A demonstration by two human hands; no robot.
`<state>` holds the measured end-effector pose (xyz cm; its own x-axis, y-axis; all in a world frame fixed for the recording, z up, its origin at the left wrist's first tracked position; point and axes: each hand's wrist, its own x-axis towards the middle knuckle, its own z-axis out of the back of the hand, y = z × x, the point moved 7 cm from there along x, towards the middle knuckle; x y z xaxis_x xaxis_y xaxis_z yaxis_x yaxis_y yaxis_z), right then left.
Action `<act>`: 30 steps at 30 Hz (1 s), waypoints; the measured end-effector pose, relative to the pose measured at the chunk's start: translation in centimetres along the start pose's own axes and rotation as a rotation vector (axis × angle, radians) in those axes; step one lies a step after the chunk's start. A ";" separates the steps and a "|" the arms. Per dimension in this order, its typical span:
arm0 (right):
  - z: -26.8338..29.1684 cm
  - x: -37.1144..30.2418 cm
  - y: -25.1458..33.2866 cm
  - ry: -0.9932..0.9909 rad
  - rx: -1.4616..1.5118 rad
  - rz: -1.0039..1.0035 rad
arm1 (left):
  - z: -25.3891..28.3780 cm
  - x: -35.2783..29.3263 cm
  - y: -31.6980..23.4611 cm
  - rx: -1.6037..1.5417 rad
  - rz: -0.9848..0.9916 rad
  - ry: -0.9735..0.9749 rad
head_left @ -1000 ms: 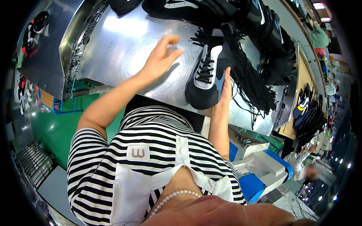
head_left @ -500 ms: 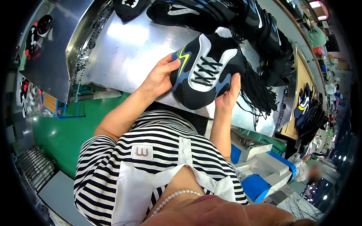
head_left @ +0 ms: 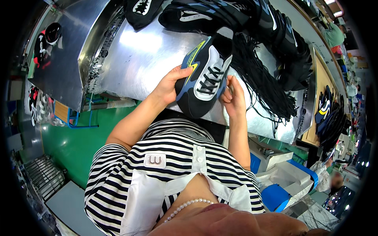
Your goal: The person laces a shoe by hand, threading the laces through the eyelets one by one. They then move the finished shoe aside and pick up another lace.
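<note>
A black, blue and white shoe upper (head_left: 201,84) with a yellow zigzag mark and black laces is held up over the metal table, toe toward me. My left hand (head_left: 171,84) is closed on its left side, thumb on top near the yellow mark. At its right edge is my right hand (head_left: 235,98), fingers bent in against the side; the fingertips are partly hidden there. Just right of the upper lies a bundle of loose black laces (head_left: 262,80).
More black shoe uppers (head_left: 204,19) are heaped along the far side of the metal table (head_left: 130,59). Dark uppers with laces (head_left: 327,114) lie on a board at the right. A white and blue machine (head_left: 281,177) stands at my right. Green floor (head_left: 75,145) shows at the left.
The shoe upper has tilted and turned, so more of its left side with the yellow mark shows. My right hand has shifted its fingers at the right edge.
</note>
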<state>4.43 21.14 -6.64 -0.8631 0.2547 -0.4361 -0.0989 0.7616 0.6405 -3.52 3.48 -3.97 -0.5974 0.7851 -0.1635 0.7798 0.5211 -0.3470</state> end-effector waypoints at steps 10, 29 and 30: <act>-10.4 -5.1 3.4 0.054 -1.056 0.786 | -0.8 -0.6 0.7 0.155 -0.066 -0.078; -14.7 -4.3 1.1 0.666 -0.971 0.643 | -1.5 -7.7 -10.8 0.630 -0.085 -0.351; -13.9 -3.6 1.5 0.547 -1.030 0.658 | -2.3 -7.5 -13.3 0.768 -0.146 -0.344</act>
<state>0.45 13.03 4.66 -0.9559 -0.0560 0.2882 0.2925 -0.2644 0.9190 -8.99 -8.63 4.01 -0.8029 0.5171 -0.2966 0.4213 0.1402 -0.8960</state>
